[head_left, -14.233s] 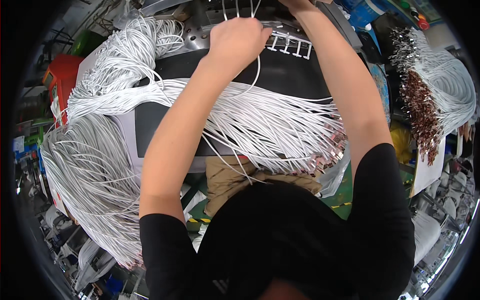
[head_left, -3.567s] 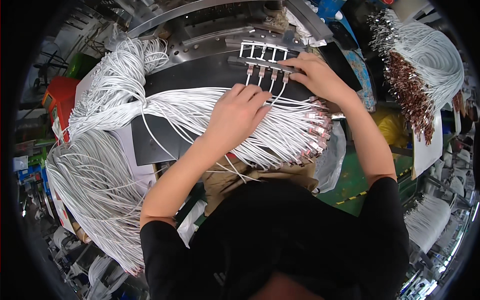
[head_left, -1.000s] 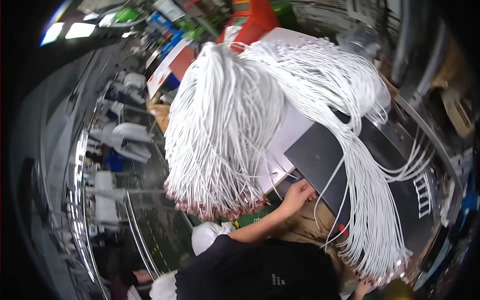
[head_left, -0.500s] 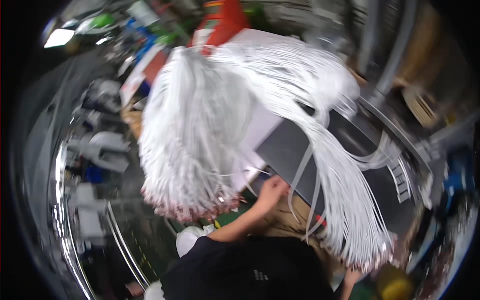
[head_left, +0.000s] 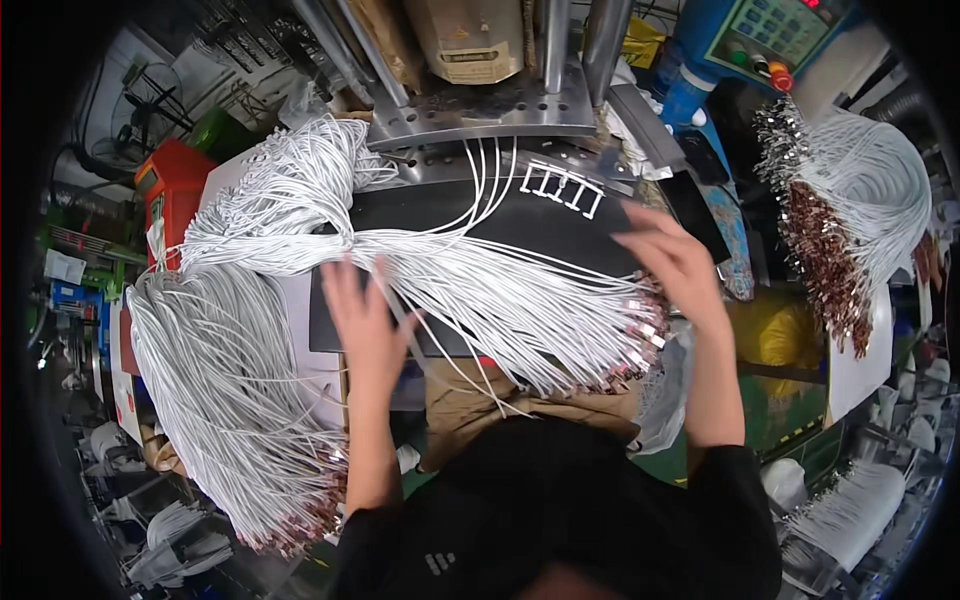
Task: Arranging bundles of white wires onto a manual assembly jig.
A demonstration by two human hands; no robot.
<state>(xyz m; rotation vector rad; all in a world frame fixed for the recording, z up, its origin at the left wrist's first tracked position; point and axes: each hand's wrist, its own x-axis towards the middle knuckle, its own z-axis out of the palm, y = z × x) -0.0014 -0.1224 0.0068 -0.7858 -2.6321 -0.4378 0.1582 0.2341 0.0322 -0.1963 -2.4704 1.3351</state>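
Note:
A bundle of thin white cables (head_left: 480, 285) lies across a black board (head_left: 415, 207) in front of me, its reddish metal-tipped ends (head_left: 640, 335) fanned out to the right. My left hand (head_left: 368, 320) is spread over the narrow part of the bundle, fingertips at its cables. Beyond the metal tips, my right hand (head_left: 680, 265) is raised over the board's right end, fingers stretched out and slightly blurred, with nothing visible in them. Near that hand lies a small white comb-like moulded piece (head_left: 562, 188). A few cables run from the bundle toward the steel press (head_left: 480, 115).
Another thick cable bundle (head_left: 230, 370) hangs over the left edge, and a further one (head_left: 865, 190) sits at far right. A blue control box (head_left: 770, 40) with a keypad stands at back right. A red box (head_left: 180, 190) is at back left.
My view has swung to the right, toward the press. My left hand has come from the board's near edge onto the bundle; my right hand has risen from beside the metal-tipped ends.

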